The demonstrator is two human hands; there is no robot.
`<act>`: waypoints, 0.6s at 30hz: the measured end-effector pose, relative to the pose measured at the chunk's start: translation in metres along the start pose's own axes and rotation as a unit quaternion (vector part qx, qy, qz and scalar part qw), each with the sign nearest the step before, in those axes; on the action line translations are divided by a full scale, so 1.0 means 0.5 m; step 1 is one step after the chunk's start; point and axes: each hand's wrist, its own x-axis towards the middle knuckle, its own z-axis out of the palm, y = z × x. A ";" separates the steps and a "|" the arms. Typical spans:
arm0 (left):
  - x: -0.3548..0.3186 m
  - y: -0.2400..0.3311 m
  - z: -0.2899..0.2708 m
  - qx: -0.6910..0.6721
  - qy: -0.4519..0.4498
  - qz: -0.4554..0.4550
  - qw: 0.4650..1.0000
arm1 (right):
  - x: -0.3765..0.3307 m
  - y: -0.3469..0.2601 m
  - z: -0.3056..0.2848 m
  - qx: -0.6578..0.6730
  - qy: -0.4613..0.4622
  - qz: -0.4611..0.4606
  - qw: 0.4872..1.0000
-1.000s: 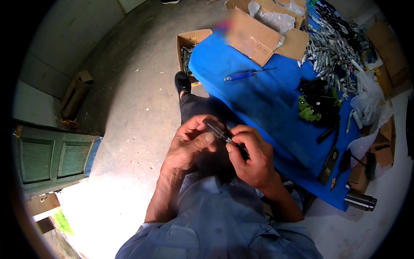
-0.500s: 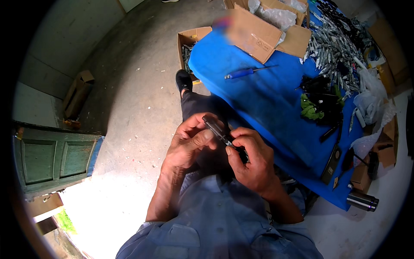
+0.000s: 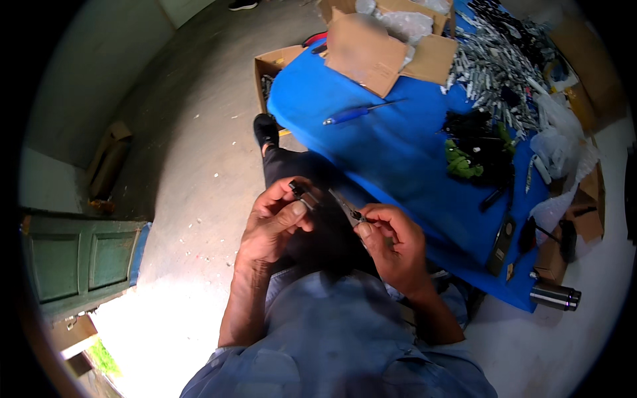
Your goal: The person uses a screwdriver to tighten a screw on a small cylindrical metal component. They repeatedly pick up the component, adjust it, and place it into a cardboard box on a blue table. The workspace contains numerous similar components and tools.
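Above my lap, my left hand [image 3: 265, 232] pinches a small dark-ended piece with a clear or shiny body [image 3: 302, 194] between thumb and fingers. To its right, my right hand [image 3: 398, 249] grips a slim, pointed metal part [image 3: 345, 204] with a darker end at the fingertips. A gap separates the two pieces, and their exact kind is too small to make out. On the blue cloth-covered table [image 3: 391, 159] beyond my right hand lies a blue-handled screwdriver [image 3: 348, 116].
A heap of slim silver-grey parts [image 3: 494, 73] covers the table's far right, near a black-and-green bundle [image 3: 474, 142]. Cardboard [image 3: 361, 56] lies at the back. An open box [image 3: 262, 83] stands past my foot. A metal flask [image 3: 556, 296] lies at the right corner.
The two pieces were together between my hands and are now apart. My right hand has drawn away from the left with the pointed part. The view has shifted slightly.
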 end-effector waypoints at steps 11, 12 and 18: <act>0.018 -0.008 0.000 0.001 0.001 -0.006 1.000 | -0.005 0.019 -0.062 0.275 0.051 0.199 0.939; 0.014 -0.007 -0.005 0.011 0.008 -0.004 1.000 | -0.006 0.020 -0.062 0.285 0.061 0.217 0.932; 0.025 -0.029 0.003 0.006 -0.007 0.022 1.000 | -0.016 0.038 -0.081 0.384 0.079 0.190 0.900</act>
